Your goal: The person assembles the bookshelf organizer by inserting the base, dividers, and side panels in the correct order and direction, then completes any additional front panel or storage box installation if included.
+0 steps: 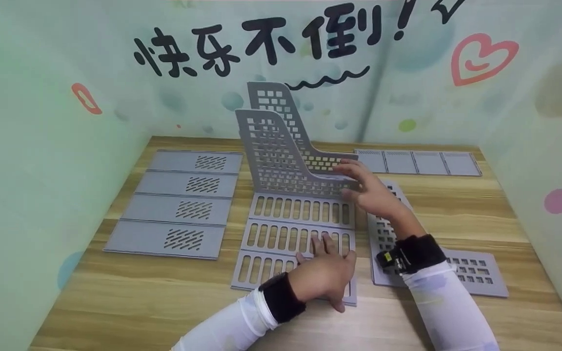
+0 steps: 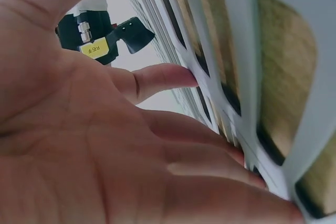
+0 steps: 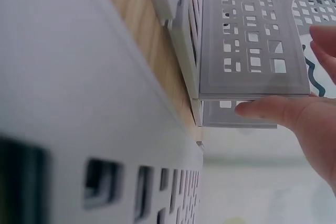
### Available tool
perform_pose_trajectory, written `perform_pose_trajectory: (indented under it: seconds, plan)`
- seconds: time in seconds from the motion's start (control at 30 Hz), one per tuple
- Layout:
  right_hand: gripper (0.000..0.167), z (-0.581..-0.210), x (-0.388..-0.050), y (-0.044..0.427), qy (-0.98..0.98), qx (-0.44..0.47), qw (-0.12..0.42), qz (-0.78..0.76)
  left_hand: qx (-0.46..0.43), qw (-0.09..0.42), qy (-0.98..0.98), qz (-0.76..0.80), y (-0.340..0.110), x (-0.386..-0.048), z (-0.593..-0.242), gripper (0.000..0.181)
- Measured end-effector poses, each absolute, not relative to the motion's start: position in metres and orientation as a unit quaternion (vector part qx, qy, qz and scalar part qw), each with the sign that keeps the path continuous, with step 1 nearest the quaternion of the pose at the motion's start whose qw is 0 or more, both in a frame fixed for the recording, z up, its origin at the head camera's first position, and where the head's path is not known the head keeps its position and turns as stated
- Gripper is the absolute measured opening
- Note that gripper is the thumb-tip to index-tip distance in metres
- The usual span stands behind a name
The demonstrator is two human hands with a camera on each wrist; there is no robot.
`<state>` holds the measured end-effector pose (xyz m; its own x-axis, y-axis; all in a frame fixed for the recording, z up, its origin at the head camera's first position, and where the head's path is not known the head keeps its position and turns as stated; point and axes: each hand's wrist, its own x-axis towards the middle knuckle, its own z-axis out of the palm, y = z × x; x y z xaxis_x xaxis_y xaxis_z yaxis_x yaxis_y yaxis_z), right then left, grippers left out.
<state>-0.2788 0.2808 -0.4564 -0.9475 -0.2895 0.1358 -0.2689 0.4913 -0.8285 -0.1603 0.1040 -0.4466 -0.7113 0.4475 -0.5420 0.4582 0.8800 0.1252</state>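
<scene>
Left hand (image 1: pixel 325 273): fingers straight and spread on the flat grey slotted panel (image 1: pixel 286 252), touching it, grasping nothing.
Right hand (image 1: pixel 376 197): unclenched, fingers loose, thumb at the low front end of the near upright grey side panel with square holes (image 1: pixel 281 156); how firmly it touches does not show.
Slotted panel: lies on the wood-grain table (image 1: pixel 130 292), 3 rows of long slots, back edge at the foot of the near upright.
Far upright: a 2nd grey side panel with square holes (image 1: pixel 294 124) stands just behind, its front end near my right fingertips.
Doing it well: I judge this step as steadying the 2 uprights; I would press the slotted base evenly and guide each side by its low end, without bending it.
Left side: flat grey sheet of 4 strips with diagonal slits (image 1: pixel 171 207), apart from the base.
Back right: flat grey sheet of 4 sections (image 1: pixel 417 162).
In the way: flat grey L-shaped perforated panel (image 1: pixel 498 270), partly hidden under my right forearm; my black wrist strap (image 1: pixel 420 253) could catch it.
</scene>
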Motion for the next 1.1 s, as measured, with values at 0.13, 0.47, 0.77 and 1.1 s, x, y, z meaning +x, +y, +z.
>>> perform_pose_trajectory:
  seconds: [0.13, 0.47, 0.77, 1.1]
  plan:
    - [0.061, -0.451, -0.278, 0.283, 0.904, -0.157, 0.026, -0.397, 0.232, 0.291, 0.928, -0.003, 0.102, -0.158, -0.445, 0.123]
    - [0.096, -0.417, -0.257, 0.333, 0.964, -0.049, 0.149, -0.216, 0.25, 0.255, 0.934, -0.007, 0.101, -0.161, -0.45, 0.106]
    - [0.108, -0.432, -0.256, 0.365, 0.944, 0.061, 0.259, -0.193, 0.237, 0.238, 0.942, -0.013, 0.102, -0.16, -0.454, 0.098]
    - [0.067, -0.425, -0.252, 0.39, 0.938, 0.058, 0.23, -0.254, 0.223, 0.236, 0.946, 0.001, 0.1, -0.166, -0.451, 0.098]
